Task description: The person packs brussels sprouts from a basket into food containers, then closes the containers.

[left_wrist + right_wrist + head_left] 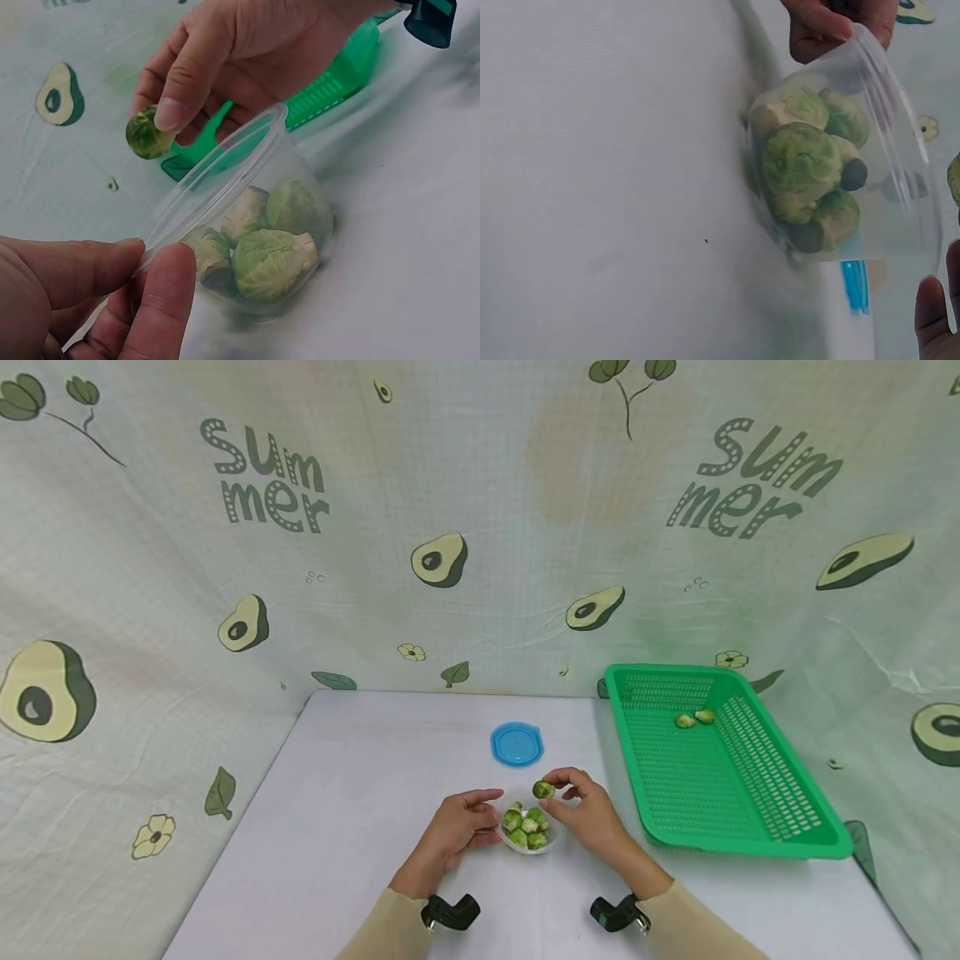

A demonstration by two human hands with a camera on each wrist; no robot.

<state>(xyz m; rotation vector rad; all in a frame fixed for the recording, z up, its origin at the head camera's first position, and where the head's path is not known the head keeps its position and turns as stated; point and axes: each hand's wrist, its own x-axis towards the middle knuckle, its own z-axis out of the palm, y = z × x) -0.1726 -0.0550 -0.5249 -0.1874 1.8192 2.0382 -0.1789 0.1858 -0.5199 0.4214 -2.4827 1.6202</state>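
Observation:
A clear plastic tub (529, 852) stands on the table with several Brussels sprouts (274, 262) inside. My left hand (459, 827) pinches the tub's rim between thumb and fingers at its left side, seen closely in the left wrist view. Above the tub's right far edge, my right hand (591, 817) holds a single Brussels sprout (543, 790) between thumb and fingertips. That sprout (148, 135) is apart from the tub's rim in the left wrist view. In the right wrist view only some right-hand fingers (932, 311) show at the edge.
A round blue lid (517, 744) lies on the white table (360, 777) behind the tub. To the right sits a green slotted basket (750, 847) with two loose sprouts (695, 718) in it. A printed cloth (510, 485) hangs behind and beside the table.

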